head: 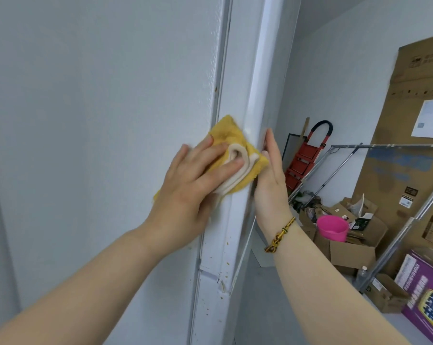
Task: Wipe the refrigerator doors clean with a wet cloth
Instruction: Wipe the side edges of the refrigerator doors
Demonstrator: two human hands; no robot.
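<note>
Our left hand (188, 183) presses the folded yellow cloth (229, 135) with flat fingers onto the white refrigerator door (257, 83) edge, while our right hand (270, 180), fingers straight, lies against the door just beside it

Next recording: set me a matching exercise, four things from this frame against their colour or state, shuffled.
Things:
1. cloth
2. stepladder
3. tub
4. right hand

Descriptions:
a. red, leaning at the back
b. pink
c. fingers straight, flat along the door edge
d. yellow, pressed under the left hand

Pairs: 1-d, 2-a, 3-b, 4-c
</note>
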